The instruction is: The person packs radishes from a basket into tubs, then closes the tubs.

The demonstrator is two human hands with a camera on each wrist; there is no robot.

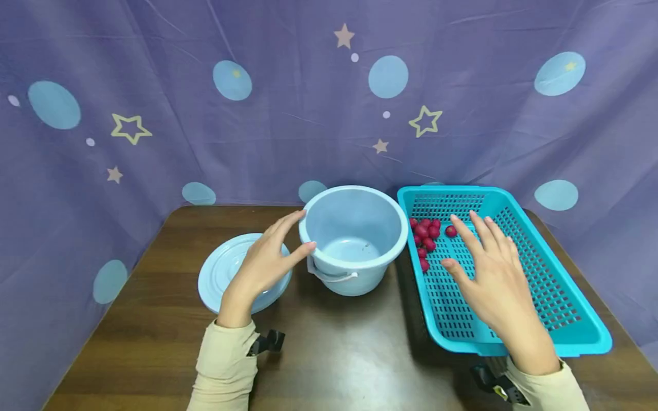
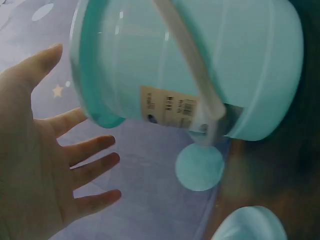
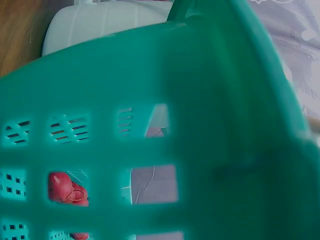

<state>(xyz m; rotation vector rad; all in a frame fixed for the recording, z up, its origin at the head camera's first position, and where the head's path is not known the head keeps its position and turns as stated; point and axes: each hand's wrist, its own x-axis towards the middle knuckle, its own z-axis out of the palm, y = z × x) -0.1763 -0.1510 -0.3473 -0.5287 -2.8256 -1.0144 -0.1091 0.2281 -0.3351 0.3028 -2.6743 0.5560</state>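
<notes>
In the head view my left hand [image 1: 264, 257], fingers spread, is at the left rim of a light blue bucket [image 1: 354, 279]; whether it touches the rim I cannot tell. The left wrist view shows that hand [image 2: 55, 150] beside the bucket [image 2: 135, 55], which has a label and a white handle. A few dark specks lie inside the bucket. My right hand [image 1: 493, 279] hovers with spread fingers over a turquoise slotted basket [image 1: 565, 274], holding nothing. Several small red radishes [image 1: 422, 231] lie along the basket's left side, one [image 1: 450, 231] a little apart.
A round light blue lid [image 1: 218, 271] lies on the brown wooden table [image 1: 154, 319], left of the bucket and partly behind my left hand. Behind the table hangs a purple curtain [image 1: 308, 114] with stars and dots. The basket's wall [image 3: 100, 65] fills most of the right wrist view.
</notes>
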